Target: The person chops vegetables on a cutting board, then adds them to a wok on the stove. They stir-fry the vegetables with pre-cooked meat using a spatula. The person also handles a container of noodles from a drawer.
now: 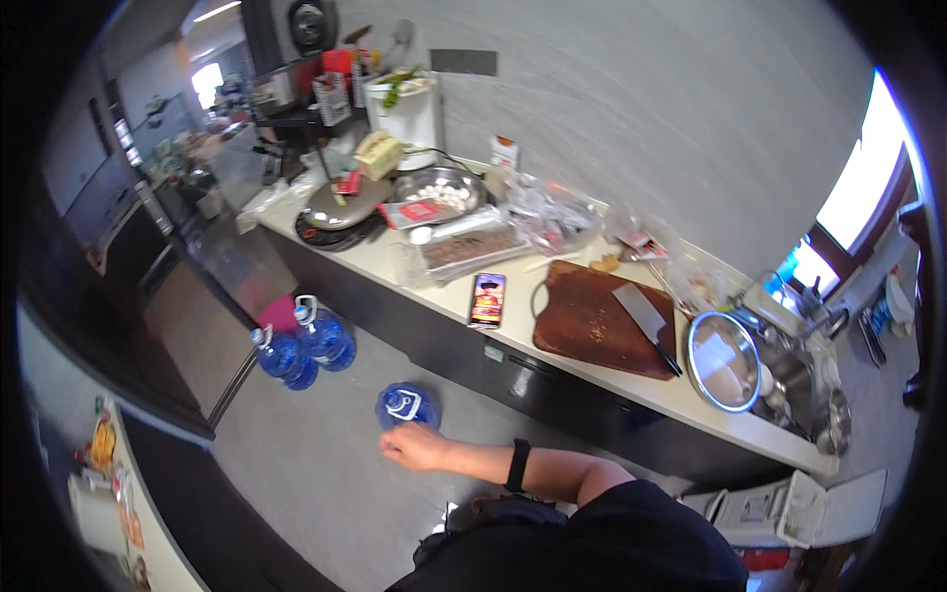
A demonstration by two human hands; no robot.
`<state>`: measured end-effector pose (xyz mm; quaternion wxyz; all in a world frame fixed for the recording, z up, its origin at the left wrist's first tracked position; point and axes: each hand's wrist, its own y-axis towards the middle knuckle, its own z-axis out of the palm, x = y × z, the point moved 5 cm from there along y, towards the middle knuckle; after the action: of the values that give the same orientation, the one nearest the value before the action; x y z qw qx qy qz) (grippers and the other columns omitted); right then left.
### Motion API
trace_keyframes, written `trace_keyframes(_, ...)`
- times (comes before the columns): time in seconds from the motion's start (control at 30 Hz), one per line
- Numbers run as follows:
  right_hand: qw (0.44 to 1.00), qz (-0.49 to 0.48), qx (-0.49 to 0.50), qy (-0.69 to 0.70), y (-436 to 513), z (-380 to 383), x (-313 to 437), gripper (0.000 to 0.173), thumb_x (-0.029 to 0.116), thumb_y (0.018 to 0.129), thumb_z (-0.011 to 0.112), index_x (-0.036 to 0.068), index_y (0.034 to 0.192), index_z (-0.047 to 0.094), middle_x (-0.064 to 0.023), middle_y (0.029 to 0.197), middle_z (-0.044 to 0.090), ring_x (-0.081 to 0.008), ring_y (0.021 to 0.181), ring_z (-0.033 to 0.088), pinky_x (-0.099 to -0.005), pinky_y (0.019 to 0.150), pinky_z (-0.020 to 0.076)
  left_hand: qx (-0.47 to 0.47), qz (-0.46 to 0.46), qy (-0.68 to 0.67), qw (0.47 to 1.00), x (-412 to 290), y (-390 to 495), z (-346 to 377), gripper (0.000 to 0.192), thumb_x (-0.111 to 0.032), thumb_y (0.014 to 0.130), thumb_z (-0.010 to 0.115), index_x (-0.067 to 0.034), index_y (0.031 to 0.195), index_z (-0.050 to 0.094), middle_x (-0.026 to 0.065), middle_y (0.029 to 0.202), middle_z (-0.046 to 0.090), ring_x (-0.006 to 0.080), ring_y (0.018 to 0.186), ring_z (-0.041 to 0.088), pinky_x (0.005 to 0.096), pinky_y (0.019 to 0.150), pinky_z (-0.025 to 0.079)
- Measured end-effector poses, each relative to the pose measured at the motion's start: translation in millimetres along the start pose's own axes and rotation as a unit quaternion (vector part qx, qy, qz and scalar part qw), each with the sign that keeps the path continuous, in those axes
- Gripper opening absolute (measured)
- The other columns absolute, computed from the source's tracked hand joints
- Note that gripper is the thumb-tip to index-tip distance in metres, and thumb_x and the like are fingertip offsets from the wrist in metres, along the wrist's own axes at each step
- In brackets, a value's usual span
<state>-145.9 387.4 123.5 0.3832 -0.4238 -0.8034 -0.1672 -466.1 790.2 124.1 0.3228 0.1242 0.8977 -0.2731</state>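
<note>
My right hand (416, 446) reaches across in front of my body, its fingers loosely curled, with nothing seen in it. A black band circles that forearm. Behind the hand, a blue plastic water bottle (407, 406) with a white handle stands on the floor, partly covered by the hand in this view. Two more blue bottles (328, 342) (285, 360) stand farther left. My left hand is out of view. On the counter beyond lie a lit smartphone (487, 300) and a wooden cutting board (584, 318) with a cleaver (641, 314) on it.
The counter also bears a metal bowl of white pieces (444, 191), a lidded pan (348, 201), a plastic-wrapped tray of food (473, 246) and a steel-rimmed bowl (723, 361) beside the sink (792, 381). An open white bin (784, 510) stands at lower right. Another counter edge (159, 518) runs at lower left.
</note>
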Motion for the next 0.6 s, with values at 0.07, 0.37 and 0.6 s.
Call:
trace_keyframes(0.07,0.999,0.001,-0.029,0.022,15,-34,-10,0.021,0.014,0.082,0.061,0.005,0.1,0.062,-0.0178,0.085,0.066,-0.0351,0.089,0.063,-0.0452,0.077,0.0493,-0.028,0.11,0.136,0.984,-35,19,18,0.033,-0.018,0.084,0.069,0.006,0.104,0.063,0.0153,0.094,0.068,0.021,0.08,0.061,0.0345,0.075,0.051)
trace_keyframes(0.37,0.987,0.004,-0.154,0.05,174,-225,-24,0.073,0.014,0.072,0.076,0.003,0.135,0.041,-0.0128,0.089,0.066,-0.023,0.086,0.064,-0.0338,0.081,0.0506,0.018,0.238,0.089,0.967,-137,123,145,0.065,-0.003,0.077,0.071,-0.004,0.136,0.041,0.0191,0.134,0.04,0.0282,0.101,0.059,0.0352,0.085,0.051)
trace_keyframes(0.6,0.919,-0.154,-0.359,-0.057,338,-401,34,0.078,0.02,0.071,0.079,0.002,0.137,0.041,-0.017,0.114,0.062,-0.0224,0.1,0.061,-0.0321,0.09,0.0476,0.013,0.226,0.113,0.968,-193,152,178,0.064,-0.005,0.079,0.07,-0.004,0.135,0.04,0.0198,0.137,0.035,0.0298,0.094,0.061,0.0358,0.081,0.053)
